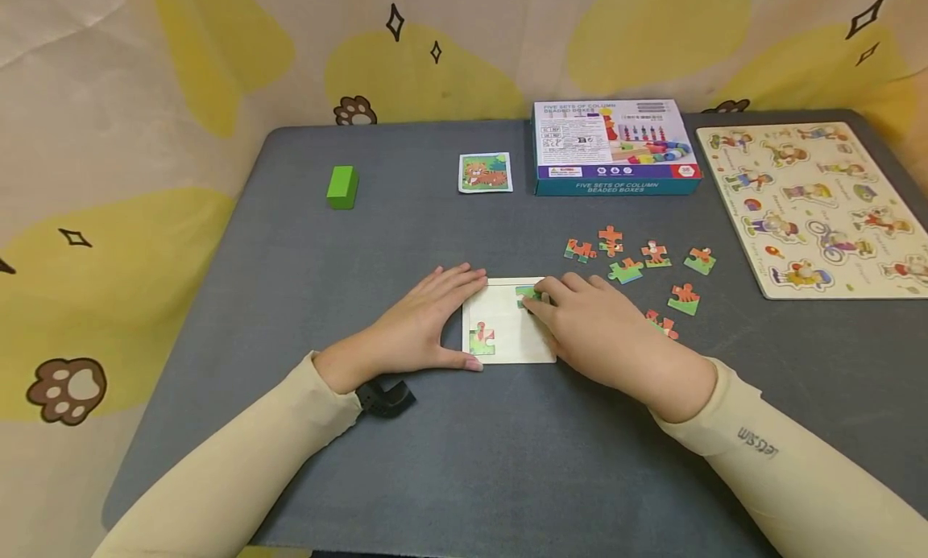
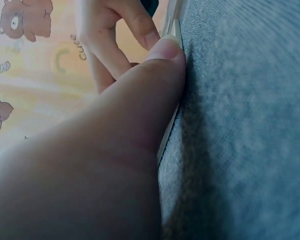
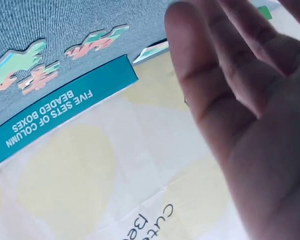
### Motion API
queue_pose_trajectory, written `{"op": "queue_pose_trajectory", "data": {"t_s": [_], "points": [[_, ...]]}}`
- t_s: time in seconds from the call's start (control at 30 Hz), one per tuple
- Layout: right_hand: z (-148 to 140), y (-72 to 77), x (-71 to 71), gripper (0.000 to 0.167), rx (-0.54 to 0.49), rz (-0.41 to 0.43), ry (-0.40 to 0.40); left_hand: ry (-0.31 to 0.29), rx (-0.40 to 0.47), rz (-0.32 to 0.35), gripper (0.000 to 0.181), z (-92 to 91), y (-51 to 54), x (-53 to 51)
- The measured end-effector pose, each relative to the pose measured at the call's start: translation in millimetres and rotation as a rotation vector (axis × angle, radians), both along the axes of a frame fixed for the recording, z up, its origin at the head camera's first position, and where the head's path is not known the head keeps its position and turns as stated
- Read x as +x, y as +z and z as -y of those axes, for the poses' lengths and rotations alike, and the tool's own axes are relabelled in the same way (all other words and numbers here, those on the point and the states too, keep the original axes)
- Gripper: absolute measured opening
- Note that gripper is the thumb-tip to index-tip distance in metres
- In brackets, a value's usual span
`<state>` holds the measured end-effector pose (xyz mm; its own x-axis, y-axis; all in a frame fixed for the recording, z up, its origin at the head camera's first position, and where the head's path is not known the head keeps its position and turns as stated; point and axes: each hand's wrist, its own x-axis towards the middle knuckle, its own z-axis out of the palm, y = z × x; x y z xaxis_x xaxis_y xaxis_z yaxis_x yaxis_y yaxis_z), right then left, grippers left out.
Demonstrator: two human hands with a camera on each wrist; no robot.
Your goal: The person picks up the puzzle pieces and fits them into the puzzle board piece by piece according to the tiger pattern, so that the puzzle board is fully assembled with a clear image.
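A shallow white puzzle tray lies flat on the table. My left hand rests along its left side, fingers straight at the far corner and thumb on the near edge. A green and red jigsaw piece sits in the tray's near left corner. By the far right corner, my right hand pinches a green jigsaw piece between thumb and index finger; the fingers partly cover it. In the right wrist view, the right hand's other fingers look loosely extended, and the piece is hidden.
Several loose jigsaw pieces lie right of the tray. Behind stand a tiger picture card, a beaded-column toy box and a green block. A board with figure pictures lies far right. A patterned cloth hangs behind the table.
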<state>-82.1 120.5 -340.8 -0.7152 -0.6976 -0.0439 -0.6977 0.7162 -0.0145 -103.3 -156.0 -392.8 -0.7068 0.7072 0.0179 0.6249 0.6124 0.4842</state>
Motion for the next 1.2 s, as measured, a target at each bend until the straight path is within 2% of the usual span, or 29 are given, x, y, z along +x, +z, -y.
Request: {"op": "queue_pose_trajectory", "data": {"t_s": [0.13, 0.33, 0.5, 0.7, 0.87, 1.03, 1.2], "points": [[3, -1.6, -0.1, 0.043, 0.021, -0.035, -0.014, -0.005, -0.001, 0.001, 0.11, 0.2, 0.3, 0.6], [3, 0.9, -5.4, 0.044, 0.049, -0.001, -0.051, -0.008, -0.004, 0.002, 0.109, 0.0, 3.0, 0.0], [1, 2.0, -8.8, 0.043, 0.034, 0.013, -0.075, -0.006, -0.01, 0.008, 0.109, -0.1, 3.6, -0.2], [-2, 3.3, -9.7, 0.035, -0.007, -0.018, -0.085, -0.005, -0.016, 0.002, 0.11, 0.3, 0.9, -0.2], [-17, 11.4, -20.5, 0.027, -0.04, -0.035, -0.179, -0.003, -0.014, 0.005, 0.11, 2.1, -0.9, 2.5], [-47, 21.3, -40.5, 0.027, -0.001, 0.054, -0.318, -0.007, -0.008, -0.005, 0.11, 2.5, -1.4, 2.9], [-68, 24.0, -57.2, 0.035, 0.042, 0.184, -0.397, -0.012, 0.004, -0.016, 0.111, 2.3, -1.1, 0.6]]}}
